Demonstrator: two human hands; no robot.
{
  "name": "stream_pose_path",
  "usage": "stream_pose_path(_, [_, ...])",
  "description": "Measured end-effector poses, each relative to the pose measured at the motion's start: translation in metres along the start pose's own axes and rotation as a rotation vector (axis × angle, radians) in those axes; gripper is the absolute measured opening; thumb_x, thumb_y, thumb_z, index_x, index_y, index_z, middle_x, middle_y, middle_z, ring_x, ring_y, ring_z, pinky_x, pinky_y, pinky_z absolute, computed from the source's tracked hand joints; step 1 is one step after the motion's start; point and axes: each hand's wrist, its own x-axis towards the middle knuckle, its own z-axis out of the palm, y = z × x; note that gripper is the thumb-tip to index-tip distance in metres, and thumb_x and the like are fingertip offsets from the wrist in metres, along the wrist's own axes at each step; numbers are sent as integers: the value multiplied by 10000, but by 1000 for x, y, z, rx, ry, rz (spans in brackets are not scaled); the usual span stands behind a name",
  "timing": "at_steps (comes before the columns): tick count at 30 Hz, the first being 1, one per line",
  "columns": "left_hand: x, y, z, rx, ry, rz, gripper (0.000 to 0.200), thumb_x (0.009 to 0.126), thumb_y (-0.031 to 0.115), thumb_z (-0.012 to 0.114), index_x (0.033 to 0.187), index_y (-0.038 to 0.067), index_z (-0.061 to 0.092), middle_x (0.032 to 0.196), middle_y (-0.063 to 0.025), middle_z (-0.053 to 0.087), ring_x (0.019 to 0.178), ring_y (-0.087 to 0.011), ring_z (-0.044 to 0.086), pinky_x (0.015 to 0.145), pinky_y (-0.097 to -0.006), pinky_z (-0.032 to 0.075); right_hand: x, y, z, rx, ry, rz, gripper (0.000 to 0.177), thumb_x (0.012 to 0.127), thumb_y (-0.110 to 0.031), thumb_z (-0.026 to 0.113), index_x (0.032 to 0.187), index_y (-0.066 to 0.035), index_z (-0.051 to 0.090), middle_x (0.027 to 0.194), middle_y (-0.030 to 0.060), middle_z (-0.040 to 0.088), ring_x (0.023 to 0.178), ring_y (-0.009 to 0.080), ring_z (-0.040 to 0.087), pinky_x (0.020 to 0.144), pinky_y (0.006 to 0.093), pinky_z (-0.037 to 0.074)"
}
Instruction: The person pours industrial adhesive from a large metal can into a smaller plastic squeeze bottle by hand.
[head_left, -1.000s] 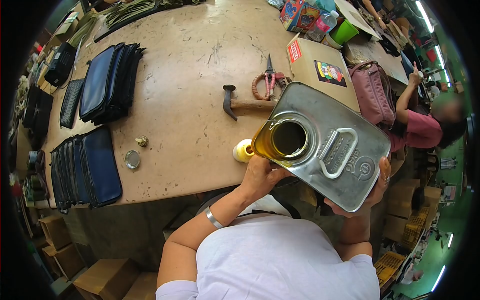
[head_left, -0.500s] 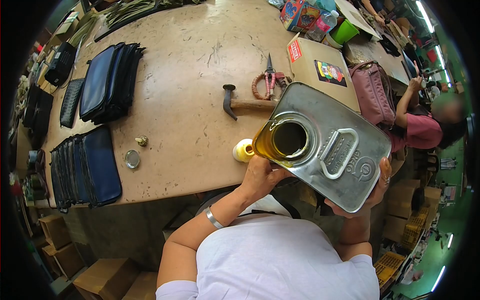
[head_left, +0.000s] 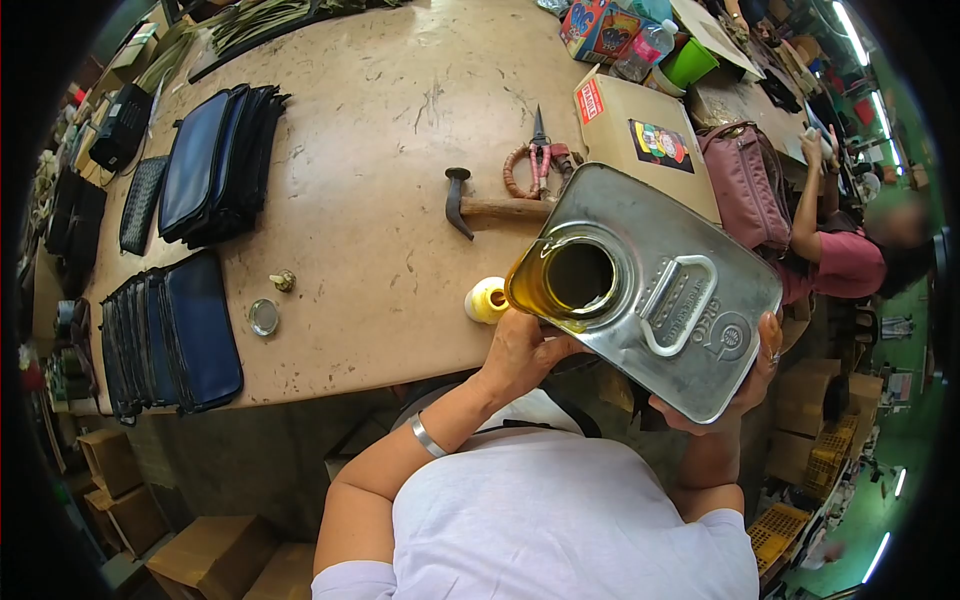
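Observation:
A rectangular metal can is tilted over the table's front edge, its round mouth and white handle facing me. Amber liquid pools at the can's left corner beside the mouth. My right hand grips the can's lower right end, fingers partly hidden behind it. At the lower left edge, my left hand is closed on the can, some fingertips out of sight beneath it. Right beside those fingers and the wet corner stands a small yellow bottle, its orange mouth uncovered.
Behind the can lie a hammer, scissors and a cardboard box. Dark blue pouches are stacked at left, near a round metal lid and a small nozzle cap. A co-worker is at right.
My hands, the can and the bottle stay nearly where they were. At the right, the co-worker's raised hands have shifted.

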Motion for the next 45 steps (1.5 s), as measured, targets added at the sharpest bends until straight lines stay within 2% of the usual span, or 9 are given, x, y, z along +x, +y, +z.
stream_pose_path(6, [1,1,-1,23,-21,14,468,658,91,747,1066,12,531,1032,-91,583,943,-217,558,825,-318,440,-2,-1,-4,-100,7,-77,1080,579,-568,724,1336,12,217,1328,197,299,1243,344,322,1035,483,256])
stream_pose_path(19, [2,4,-1,13,-29,1,463,680,51,729,1089,20,515,1061,-77,566,966,-179,553,827,-306,459,5,-3,-3,-91,-12,-39,1072,575,-589,719,1335,-11,231,1333,177,300,1252,335,303,1041,480,235])
stream_pose_path(29, [2,6,-2,42,-27,-2,433,688,75,724,1074,24,534,1045,-79,580,957,-192,555,832,-308,442,1,4,4,34,9,-4,1025,597,-539,733,1338,-46,224,1316,173,291,1218,341,354,1012,488,330])
stream_pose_path(37, [2,3,-1,58,-14,12,421,684,95,725,1059,23,546,1040,-86,585,961,-213,554,845,-315,426,10,-4,-3,-103,-63,-45,988,646,-549,686,1349,-65,188,1331,178,256,1219,351,354,994,506,345])
stream_pose_path(45, [0,2,0,42,-10,23,413,678,80,723,1050,21,552,1026,-84,595,950,-211,559,842,-315,428,6,-2,-2,-46,-65,-44,981,647,-534,694,1347,-60,195,1324,187,281,1190,360,393,989,509,352])
